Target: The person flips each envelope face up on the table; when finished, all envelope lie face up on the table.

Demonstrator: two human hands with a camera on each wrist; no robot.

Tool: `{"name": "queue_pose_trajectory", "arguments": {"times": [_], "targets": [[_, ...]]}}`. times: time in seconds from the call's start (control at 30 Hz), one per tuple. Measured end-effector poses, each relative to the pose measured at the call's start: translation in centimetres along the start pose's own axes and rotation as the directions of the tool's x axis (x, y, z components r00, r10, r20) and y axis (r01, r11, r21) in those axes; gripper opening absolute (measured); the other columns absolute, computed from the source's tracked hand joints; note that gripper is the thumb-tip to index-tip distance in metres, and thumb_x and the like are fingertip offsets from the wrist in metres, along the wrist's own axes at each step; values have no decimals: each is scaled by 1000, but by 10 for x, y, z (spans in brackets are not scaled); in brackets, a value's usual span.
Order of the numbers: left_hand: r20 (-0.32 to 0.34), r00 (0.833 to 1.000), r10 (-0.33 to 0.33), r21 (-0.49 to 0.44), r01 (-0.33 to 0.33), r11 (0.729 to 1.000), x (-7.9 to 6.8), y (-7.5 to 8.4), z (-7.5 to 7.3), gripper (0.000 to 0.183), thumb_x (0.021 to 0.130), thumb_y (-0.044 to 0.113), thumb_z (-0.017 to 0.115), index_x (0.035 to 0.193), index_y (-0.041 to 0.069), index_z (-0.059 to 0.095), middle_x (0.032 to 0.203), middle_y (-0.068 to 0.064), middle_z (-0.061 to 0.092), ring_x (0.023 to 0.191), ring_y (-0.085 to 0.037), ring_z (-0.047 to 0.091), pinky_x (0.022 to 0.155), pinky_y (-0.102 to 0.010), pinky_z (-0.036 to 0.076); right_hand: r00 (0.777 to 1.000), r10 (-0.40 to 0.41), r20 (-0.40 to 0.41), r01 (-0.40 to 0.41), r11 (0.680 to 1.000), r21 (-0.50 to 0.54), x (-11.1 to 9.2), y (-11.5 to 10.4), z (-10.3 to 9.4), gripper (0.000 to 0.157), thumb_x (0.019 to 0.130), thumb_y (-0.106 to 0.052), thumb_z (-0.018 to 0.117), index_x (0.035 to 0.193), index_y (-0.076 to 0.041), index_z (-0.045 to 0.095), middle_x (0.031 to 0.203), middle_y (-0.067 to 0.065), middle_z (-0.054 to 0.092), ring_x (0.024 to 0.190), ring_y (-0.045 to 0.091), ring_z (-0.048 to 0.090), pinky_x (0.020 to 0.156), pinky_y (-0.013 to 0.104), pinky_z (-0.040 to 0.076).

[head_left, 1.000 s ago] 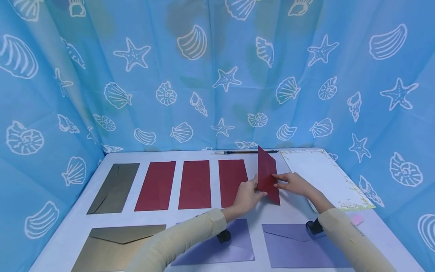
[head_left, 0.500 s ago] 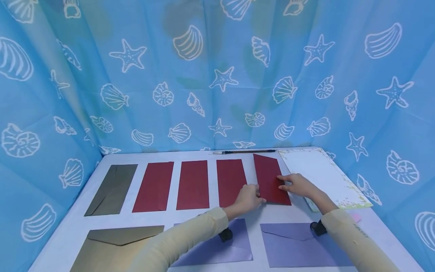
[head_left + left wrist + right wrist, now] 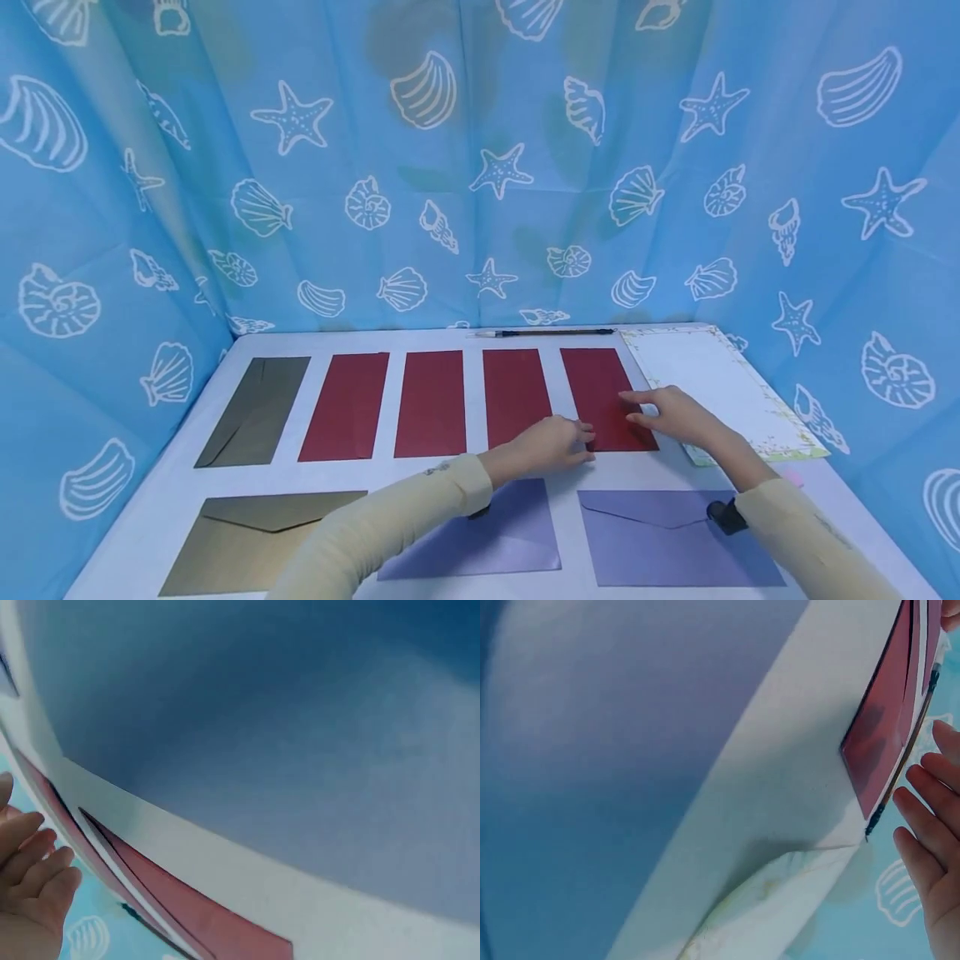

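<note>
A dark red envelope (image 3: 596, 387) lies flat at the right end of a row of similar red envelopes. My left hand (image 3: 543, 447) is at its lower left corner, with loosely bent fingers; the left wrist view shows this hand (image 3: 34, 881) with nothing in its fingers. Over the right edge of the same envelope is my right hand (image 3: 678, 414), thumb and forefinger spread apart. In the right wrist view that hand (image 3: 934, 825) has relaxed fingers and holds nothing. Whether any fingertip still touches the paper, I cannot tell.
Left of it lie three more red envelopes (image 3: 429, 404) and an olive-brown envelope (image 3: 255, 412). A gold envelope (image 3: 240, 554) and two purple envelopes (image 3: 675, 542) form the front row. A brush (image 3: 555, 332) and floral-bordered paper (image 3: 712, 387) lie at the back and right.
The red envelope, first held upright between both hands, has tipped down and now lies flat on the table. Both hands have loosened from it, the right shifting slightly right and down.
</note>
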State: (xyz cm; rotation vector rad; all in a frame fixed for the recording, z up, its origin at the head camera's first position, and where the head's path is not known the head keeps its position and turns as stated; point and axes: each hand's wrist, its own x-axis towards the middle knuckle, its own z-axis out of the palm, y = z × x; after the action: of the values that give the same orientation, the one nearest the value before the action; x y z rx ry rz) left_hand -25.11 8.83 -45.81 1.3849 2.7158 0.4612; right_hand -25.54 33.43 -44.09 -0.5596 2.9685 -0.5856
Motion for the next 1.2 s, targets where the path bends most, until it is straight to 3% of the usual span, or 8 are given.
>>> {"name": "queue_pose_trajectory", "arguments": {"times": [0.13,0.37,0.57,0.63,0.77,0.87,1.07,1.2], "targets": [[37,995,98,119,-101,988,-1,1,4,35,93,27,66,123,10,67,121,1,66,112,-5,60,90,-11,44,999,-32,41,34,999,-41,-5,-4,3,39,87,-14,71,123,0,65,115,22,65,91,26,64,58,22,49],[51,994,92,146,-99,984,-2,3,8,33,94,27,65,121,10,68,117,2,68,106,-3,62,88,-10,44,996,-69,50,72,996,-61,-7,-1,14,37,86,-12,72,119,1,67,103,18,70,63,8,50,49,20,41],[57,993,103,137,-110,984,-2,1,6,38,93,27,66,126,9,65,123,0,65,110,-4,60,91,-11,43,995,-86,41,88,995,-55,-7,2,12,40,86,-13,72,122,3,64,65,1,60,50,6,39,47,20,38],[69,993,101,118,-108,987,-3,-1,6,41,93,28,67,129,9,63,128,0,62,114,-4,58,92,-12,42,995,-90,39,92,995,-41,-7,2,12,43,87,-14,72,125,3,62,65,2,59,52,9,43,48,20,40],[94,990,104,50,-109,993,-6,-5,3,49,92,29,67,135,9,57,134,0,58,121,-4,53,95,-13,41,995,-100,23,100,995,-18,-10,-2,11,51,87,-17,72,130,4,57,107,20,67,87,27,65,65,27,54],[92,990,108,-26,-106,994,-10,-9,-3,52,91,29,68,137,8,55,136,-1,56,124,-4,50,96,-13,41,995,-101,1,101,995,15,-12,-7,9,55,87,-19,72,133,3,54,127,26,58,111,41,59,79,39,56],[3,994,112,-214,-109,971,-21,-12,-20,55,91,28,68,139,6,52,137,-2,55,126,-3,48,94,-12,41,989,-132,-64,137,987,82,-16,-19,12,60,86,-25,74,136,1,53,126,22,60,115,40,57,84,44,54],[-81,991,109,-255,-126,959,-35,-14,-31,56,91,31,68,139,8,52,137,-2,55,125,-4,48,96,-14,40,983,-156,-100,169,978,127,-18,-29,16,64,85,-31,74,138,-3,52,130,20,58,117,39,56,88,49,51]]}}
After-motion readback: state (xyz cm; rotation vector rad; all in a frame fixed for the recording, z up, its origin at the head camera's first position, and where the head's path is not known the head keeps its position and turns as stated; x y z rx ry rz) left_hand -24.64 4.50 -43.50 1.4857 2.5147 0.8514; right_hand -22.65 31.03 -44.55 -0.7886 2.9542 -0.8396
